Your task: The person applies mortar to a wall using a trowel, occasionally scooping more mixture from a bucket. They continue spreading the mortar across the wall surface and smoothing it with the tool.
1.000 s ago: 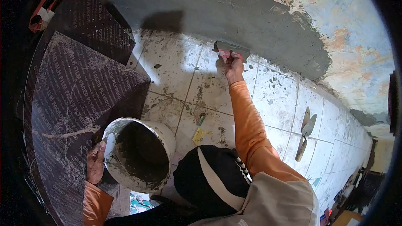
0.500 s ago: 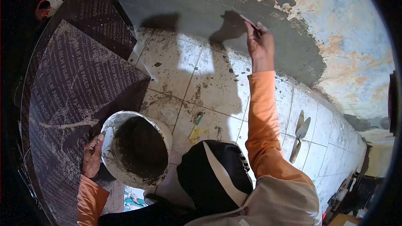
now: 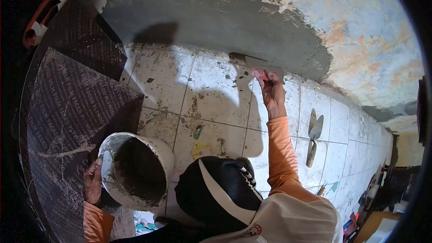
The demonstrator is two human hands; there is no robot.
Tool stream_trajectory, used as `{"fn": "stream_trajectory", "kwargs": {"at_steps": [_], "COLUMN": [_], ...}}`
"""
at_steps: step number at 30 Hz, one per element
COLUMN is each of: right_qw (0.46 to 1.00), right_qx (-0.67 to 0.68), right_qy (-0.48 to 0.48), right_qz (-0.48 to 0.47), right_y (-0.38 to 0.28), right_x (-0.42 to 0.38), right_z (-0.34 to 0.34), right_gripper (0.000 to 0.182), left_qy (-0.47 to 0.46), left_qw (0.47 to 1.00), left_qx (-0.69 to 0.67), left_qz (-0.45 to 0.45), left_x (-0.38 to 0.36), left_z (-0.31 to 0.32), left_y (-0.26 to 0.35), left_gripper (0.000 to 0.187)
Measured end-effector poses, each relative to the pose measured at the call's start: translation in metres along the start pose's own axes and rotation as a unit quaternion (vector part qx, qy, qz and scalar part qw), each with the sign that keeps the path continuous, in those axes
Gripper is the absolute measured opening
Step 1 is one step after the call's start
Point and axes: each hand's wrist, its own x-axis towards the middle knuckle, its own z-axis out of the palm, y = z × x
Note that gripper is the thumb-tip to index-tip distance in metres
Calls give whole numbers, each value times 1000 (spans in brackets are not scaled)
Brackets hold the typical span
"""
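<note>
My right hand [image 3: 272, 91] is closed on a flat scraper with a red handle [image 3: 263, 74], whose wide blade [image 3: 265, 62] lies along the bottom edge of the wet grey plaster [image 3: 216, 31], just above the floor tiles. At the lower left, my left hand [image 3: 93, 182] grips the rim of a white bucket [image 3: 167, 153]. The bucket tilts towards me and has dark grey mortar [image 3: 139, 168] inside.
A pointed trowel [image 3: 315, 130] lies on the white tiles [image 3: 216, 108] at the right. Printed plywood sheets [image 3: 67, 112] cover the left side. A yellow piece [image 3: 200, 149] lies near my knee. Papers and dark items are at the lower right.
My right hand has come down from the plaster to the wall's foot, and the scraper now shows its broad blade. The view has shifted slightly. My left hand still holds the bucket.
</note>
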Motion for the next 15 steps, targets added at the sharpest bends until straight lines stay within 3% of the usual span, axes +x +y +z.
{"fn": "stream_trajectory", "kwargs": {"at_steps": [3,5,8,13,15], "right_qw": [1000,998,995,990,970], "right_qx": [4,6,48,-8,46], "right_qy": [-12,-66,-65,-137,-191], "right_qz": [-20,15,61,-41,-146], "right_y": [-10,-20,-66,-153,-177], "right_x": [34,75,86,19,-1], "right_z": [14,13,60,134,140], "right_gripper": [11,11,15,14,17], "left_qy": [13,25,13,14,11], "left_qw": [999,999,1000,999,996], "left_qx": [31,36,17,50,87], "left_qz": [6,15,-9,0,-1], "left_x": [2,4,5,6,8], "left_z": [0,1,-6,-5,-12], "left_y": [-3,-3,-6,-5,-10], "left_gripper": [37,37,38,42,45]}}
